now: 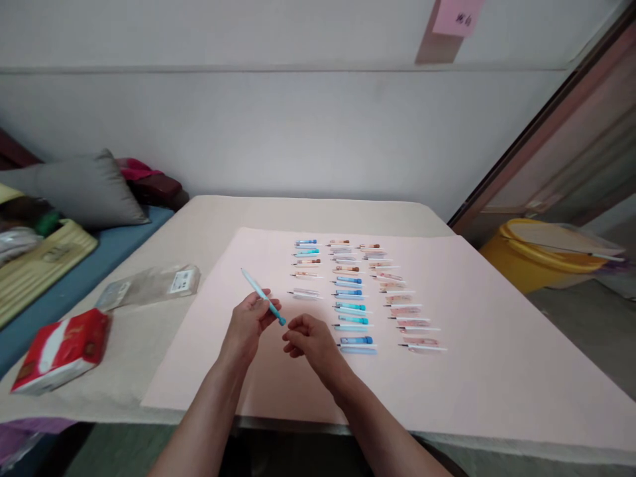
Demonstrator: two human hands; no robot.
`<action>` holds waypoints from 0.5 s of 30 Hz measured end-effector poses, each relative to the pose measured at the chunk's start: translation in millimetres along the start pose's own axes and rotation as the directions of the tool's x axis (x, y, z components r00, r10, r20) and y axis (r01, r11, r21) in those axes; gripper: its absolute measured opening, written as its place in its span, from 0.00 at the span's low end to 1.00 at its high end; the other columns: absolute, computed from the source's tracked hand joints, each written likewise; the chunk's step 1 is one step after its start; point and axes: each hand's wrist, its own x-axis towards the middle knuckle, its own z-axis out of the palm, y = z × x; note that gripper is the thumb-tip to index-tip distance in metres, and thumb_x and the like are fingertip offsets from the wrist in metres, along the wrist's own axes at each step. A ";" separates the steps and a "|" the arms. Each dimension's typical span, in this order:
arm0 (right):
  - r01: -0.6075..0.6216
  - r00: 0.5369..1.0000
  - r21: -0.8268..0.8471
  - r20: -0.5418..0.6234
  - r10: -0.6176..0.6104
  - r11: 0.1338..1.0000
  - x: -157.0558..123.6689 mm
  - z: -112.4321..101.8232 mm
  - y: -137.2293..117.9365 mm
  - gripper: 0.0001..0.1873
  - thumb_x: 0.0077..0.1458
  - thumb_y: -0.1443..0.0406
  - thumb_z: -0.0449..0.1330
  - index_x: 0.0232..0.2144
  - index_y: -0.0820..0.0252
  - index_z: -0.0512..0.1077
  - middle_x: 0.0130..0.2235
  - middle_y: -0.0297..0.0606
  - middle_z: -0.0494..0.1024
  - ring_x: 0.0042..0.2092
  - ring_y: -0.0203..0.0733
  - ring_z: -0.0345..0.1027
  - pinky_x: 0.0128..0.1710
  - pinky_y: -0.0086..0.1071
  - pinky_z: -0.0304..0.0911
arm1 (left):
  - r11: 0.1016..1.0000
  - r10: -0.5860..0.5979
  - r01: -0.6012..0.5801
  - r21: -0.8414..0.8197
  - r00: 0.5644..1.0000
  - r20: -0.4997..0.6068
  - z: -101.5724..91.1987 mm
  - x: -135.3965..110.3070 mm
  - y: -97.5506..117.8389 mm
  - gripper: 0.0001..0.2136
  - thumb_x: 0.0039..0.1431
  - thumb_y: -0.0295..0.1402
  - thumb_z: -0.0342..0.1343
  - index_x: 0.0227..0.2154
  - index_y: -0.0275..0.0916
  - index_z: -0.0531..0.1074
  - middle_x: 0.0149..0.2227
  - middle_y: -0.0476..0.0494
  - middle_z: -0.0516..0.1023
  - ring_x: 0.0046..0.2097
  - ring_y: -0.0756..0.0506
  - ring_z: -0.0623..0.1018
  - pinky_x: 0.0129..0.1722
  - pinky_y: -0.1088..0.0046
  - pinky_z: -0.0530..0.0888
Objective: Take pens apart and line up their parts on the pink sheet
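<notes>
My left hand (250, 319) is closed around a light blue pen (259, 288). The pen slants from its white tip at upper left down to a teal end (281, 321) that sticks out past my fingers. Just right of that end is my right hand (312, 341), its fingers loosely bent and apart, with nothing visible in them. Beyond my right hand, several pens lie in three columns on a pink sheet, among them a dark blue pen (356, 340), a teal pen (353, 320) and a brown pen (346, 269). Slim white pieces lie beside them.
The pink sheet (199, 371) covers much of the cream tabletop (134, 358). At left are a red tissue pack (64, 348) and a clear plastic bag (149, 287). A grey cushion (84, 192) rests beyond them. A yellow bucket (536, 258) stands at right; a wall closes the back.
</notes>
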 end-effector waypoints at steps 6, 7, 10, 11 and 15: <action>0.005 1.000 -0.049 -0.027 -0.006 0.999 0.4 -0.5 -0.2 0.09 0.44 0.66 0.56 0.31 0.63 0.64 0.25 0.34 0.73 0.25 0.37 0.70 0.24 0.29 0.63 | 0.993 0.001 0.001 0.114 1.000 -0.017 -3.2 3.2 -3.9 0.14 0.44 0.32 0.60 0.35 0.33 0.71 0.28 0.44 0.75 0.29 0.50 0.74 0.33 0.71 0.71; 0.006 0.999 -0.071 -0.039 -0.009 0.997 1.4 -1.2 0.6 0.10 0.45 0.67 0.56 0.33 0.63 0.63 0.26 0.34 0.73 0.26 0.37 0.70 0.25 0.29 0.63 | 0.990 -0.010 0.013 0.137 1.000 -0.026 -4.0 3.7 -5.2 0.14 0.43 0.32 0.60 0.35 0.33 0.71 0.29 0.44 0.75 0.29 0.50 0.74 0.33 0.71 0.71; 0.001 0.999 -0.241 -0.038 -0.010 0.970 3.9 -5.1 4.3 0.14 0.48 0.68 0.53 0.40 0.63 0.62 0.28 0.35 0.73 0.27 0.37 0.70 0.26 0.28 0.63 | 0.983 -0.019 0.030 0.183 0.998 -0.064 -8.2 6.5 -7.2 0.14 0.42 0.32 0.59 0.35 0.34 0.70 0.32 0.42 0.75 0.32 0.48 0.75 0.35 0.69 0.72; 0.012 0.999 -0.349 -0.028 -0.024 0.937 4.0 -6.8 5.4 0.14 0.48 0.69 0.52 0.41 0.62 0.62 0.30 0.36 0.74 0.28 0.37 0.70 0.27 0.28 0.63 | 0.978 -0.006 0.022 0.208 0.997 -0.079 -10.4 8.1 -6.7 0.14 0.42 0.32 0.59 0.34 0.34 0.70 0.32 0.41 0.75 0.33 0.48 0.75 0.35 0.69 0.72; 0.092 0.993 -0.824 0.033 -0.114 0.559 -1.4 -12.1 6.8 0.10 0.49 0.71 0.50 0.36 0.61 0.67 0.34 0.42 0.76 0.37 0.41 0.70 0.34 0.31 0.60 | 0.848 0.108 -0.037 0.529 0.989 -0.103 -20.8 18.1 -1.3 0.10 0.45 0.34 0.55 0.31 0.36 0.69 0.28 0.45 0.74 0.30 0.49 0.73 0.31 0.71 0.70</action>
